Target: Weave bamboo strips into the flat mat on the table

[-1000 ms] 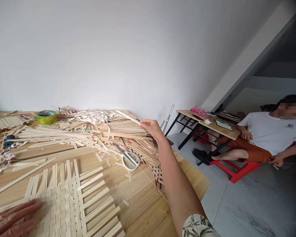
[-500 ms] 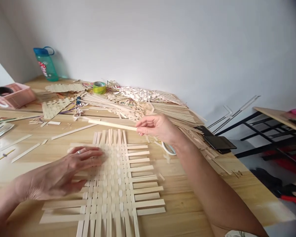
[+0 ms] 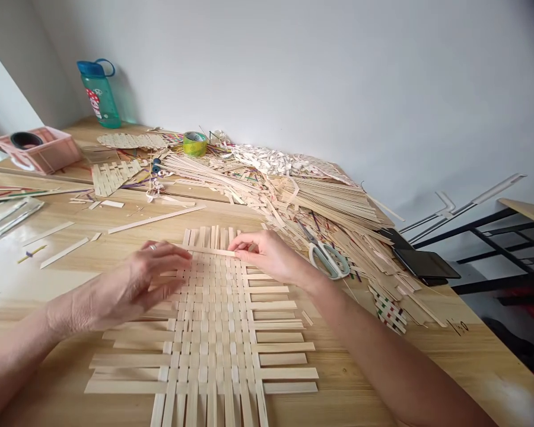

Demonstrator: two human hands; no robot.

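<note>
Pale flat bamboo strip [image 3: 207, 251], pinched at its right end by the right hand [image 3: 267, 256], lying across the 12 o'clock edge of a woven pale bamboo mat [image 3: 213, 332]. Open left hand [image 3: 146, 279] over the mat's 9 o'clock side, apart from the right. White-handled steel scissors [image 3: 327, 259] at 2 o'clock.

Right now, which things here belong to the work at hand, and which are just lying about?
In use:
- left hand
- right hand
- thin pale wooden strip
- flat woven mat of pale wooden strips

Lying about:
- white-handled metal scissors
- yellow-green tape roll
- teal plastic bottle with blue cap
- pink plastic basket
</note>
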